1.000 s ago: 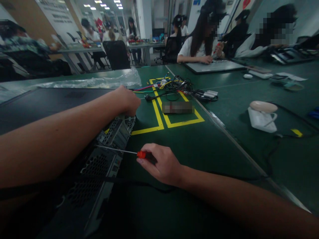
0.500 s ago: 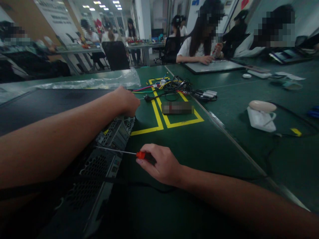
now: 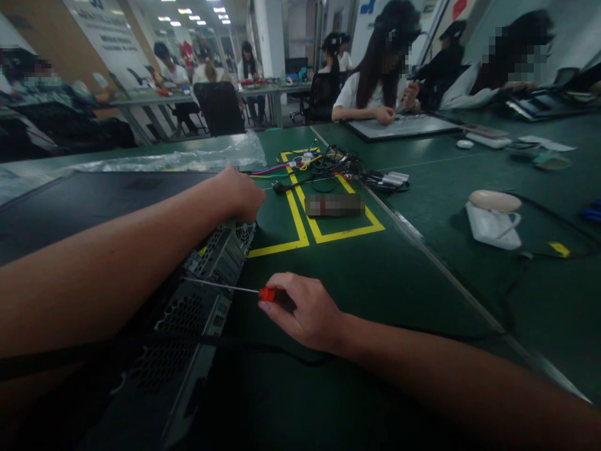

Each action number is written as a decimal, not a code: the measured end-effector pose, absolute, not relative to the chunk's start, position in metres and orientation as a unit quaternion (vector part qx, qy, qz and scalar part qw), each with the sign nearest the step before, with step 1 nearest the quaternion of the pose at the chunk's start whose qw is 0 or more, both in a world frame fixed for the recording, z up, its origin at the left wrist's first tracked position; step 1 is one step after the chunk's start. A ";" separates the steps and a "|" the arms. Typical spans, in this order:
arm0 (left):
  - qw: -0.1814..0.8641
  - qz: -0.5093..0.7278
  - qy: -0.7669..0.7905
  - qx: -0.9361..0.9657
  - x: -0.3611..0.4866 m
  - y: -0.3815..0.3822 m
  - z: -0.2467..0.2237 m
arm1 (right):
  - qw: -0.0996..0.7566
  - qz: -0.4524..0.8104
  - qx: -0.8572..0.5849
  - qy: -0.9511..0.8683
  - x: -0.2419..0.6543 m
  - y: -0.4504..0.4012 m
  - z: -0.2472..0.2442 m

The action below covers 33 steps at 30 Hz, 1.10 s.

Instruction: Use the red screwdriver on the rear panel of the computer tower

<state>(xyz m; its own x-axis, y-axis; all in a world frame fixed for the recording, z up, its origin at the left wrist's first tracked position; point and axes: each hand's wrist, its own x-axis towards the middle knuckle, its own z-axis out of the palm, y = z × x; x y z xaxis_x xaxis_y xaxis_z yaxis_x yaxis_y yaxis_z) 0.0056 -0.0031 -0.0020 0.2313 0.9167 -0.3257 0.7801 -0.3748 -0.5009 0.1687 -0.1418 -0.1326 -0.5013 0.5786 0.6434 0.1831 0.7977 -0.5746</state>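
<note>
A black desktop computer case [image 3: 94, 200] lies on its side at the left, its vented metal rear panel [image 3: 183, 313] facing right. My left hand [image 3: 238, 194] is closed around the far corner of the case, above a round fan grille [image 3: 244, 232]; its fingertips are mostly hidden. In my right hand [image 3: 305, 307], the fingers close on the orange handle of a screwdriver [image 3: 267, 294]. The screwdriver's long thin shaft points left across the rear panel. Its tip meets the panel near the top edge, partly in shadow, so contact with a screw cannot be made out.
Tangled cables [image 3: 335, 160] and a plug [image 3: 280, 186] lie beyond the case, near a blurred dark box [image 3: 335, 205] inside yellow tape. A white holder [image 3: 493, 225] stands right. Clear plastic wrap [image 3: 225, 150] lies behind the case. Another person [image 3: 375, 94] works across the green table [image 3: 404, 275].
Almost nothing differs. Both hands stay where they were, with only a slight shift of the view. Across the table, the other person's hand has moved slightly.
</note>
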 end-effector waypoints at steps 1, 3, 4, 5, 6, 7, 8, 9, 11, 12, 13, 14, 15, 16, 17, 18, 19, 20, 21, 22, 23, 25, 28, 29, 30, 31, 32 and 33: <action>0.116 0.291 -0.547 -0.776 0.006 -0.003 -0.002 | 0.445 0.224 -0.226 -0.837 0.169 -0.142 -0.133; 0.121 0.298 -0.542 -0.776 0.005 -0.003 -0.002 | 0.446 0.227 -0.224 -0.836 0.169 -0.142 -0.132; 0.124 0.302 -0.538 -0.777 0.005 -0.003 -0.002 | 0.448 0.227 -0.222 -0.836 0.169 -0.142 -0.132; 0.127 0.305 -0.536 -0.777 0.004 -0.003 -0.003 | 0.450 0.226 -0.221 -0.835 0.168 -0.142 -0.132; 0.129 0.306 -0.536 -0.776 0.004 -0.002 -0.003 | 0.450 0.225 -0.220 -0.836 0.168 -0.142 -0.132; 0.129 0.305 -0.536 -0.776 0.003 -0.002 -0.003 | 0.449 0.224 -0.220 -0.836 0.168 -0.142 -0.132; 0.128 0.303 -0.536 -0.777 0.003 -0.001 -0.004 | 0.449 0.224 -0.221 -0.836 0.168 -0.142 -0.133; 0.127 0.301 -0.535 -0.779 0.003 -0.001 -0.004 | 0.449 0.223 -0.223 -0.836 0.168 -0.142 -0.133; 0.125 0.301 -0.532 -0.781 0.004 -0.001 -0.004 | 0.447 0.222 -0.227 -0.836 0.168 -0.142 -0.133; 0.125 0.303 -0.531 -0.782 0.004 -0.002 -0.004 | 0.447 0.220 -0.228 -0.836 0.168 -0.142 -0.133; 0.126 0.307 -0.531 -0.780 0.004 -0.002 -0.004 | 0.448 0.218 -0.228 -0.837 0.168 -0.142 -0.133; 0.126 0.309 -0.533 -0.778 0.004 -0.001 -0.004 | 0.447 0.215 -0.228 -0.838 0.168 -0.142 -0.133; 0.125 0.308 -0.536 -0.776 0.004 -0.001 -0.005 | 0.445 0.213 -0.228 -0.839 0.169 -0.142 -0.133; 0.125 0.306 -0.539 -0.775 0.004 -0.001 -0.005 | 0.444 0.212 -0.228 -0.840 0.169 -0.142 -0.133; 0.127 0.302 -0.540 -0.775 0.004 -0.001 -0.005 | 0.442 0.211 -0.228 -0.841 0.169 -0.142 -0.133; 0.129 0.299 -0.539 -0.777 0.004 0.000 -0.006 | 0.441 0.211 -0.229 -0.842 0.169 -0.142 -0.133; 0.132 0.300 -0.536 -0.778 0.004 0.000 -0.006 | 0.441 0.212 -0.230 -0.841 0.169 -0.142 -0.133; 0.136 0.306 -0.532 -0.778 0.003 0.000 -0.006 | 0.442 0.211 -0.230 -0.841 0.169 -0.142 -0.133; 0.142 0.314 -0.527 -0.777 0.003 0.000 -0.006 | 0.443 0.211 -0.229 -0.841 0.169 -0.142 -0.133; 0.147 0.322 -0.523 -0.776 0.003 0.000 -0.006 | 0.444 0.212 -0.227 -0.840 0.169 -0.142 -0.133; 0.151 0.329 -0.521 -0.773 0.003 0.000 -0.006 | 0.444 0.213 -0.226 -0.840 0.169 -0.142 -0.133; 0.155 0.338 -0.519 -0.770 0.003 0.000 -0.005 | 0.442 0.218 -0.224 -0.841 0.168 -0.143 -0.133; 0.154 0.344 -0.518 -0.768 0.004 0.000 -0.004 | 0.440 0.221 -0.229 -0.840 0.168 -0.142 -0.133; 0.154 0.344 -0.519 -0.767 0.004 0.000 -0.004 | 0.442 0.221 -0.229 -0.839 0.168 -0.142 -0.134; 0.155 0.342 -0.520 -0.767 0.004 0.000 -0.004 | 0.443 0.221 -0.229 -0.838 0.168 -0.142 -0.134; 0.153 0.345 -0.521 -0.766 0.004 0.000 -0.004 | 0.442 0.223 -0.227 -0.838 0.168 -0.142 -0.134; 0.154 0.345 -0.521 -0.766 0.004 0.001 -0.004 | 0.442 0.223 -0.226 -0.839 0.168 -0.141 -0.134; 0.155 0.345 -0.520 -0.766 0.004 0.001 -0.004 | 0.441 0.223 -0.225 -0.840 0.168 -0.141 -0.134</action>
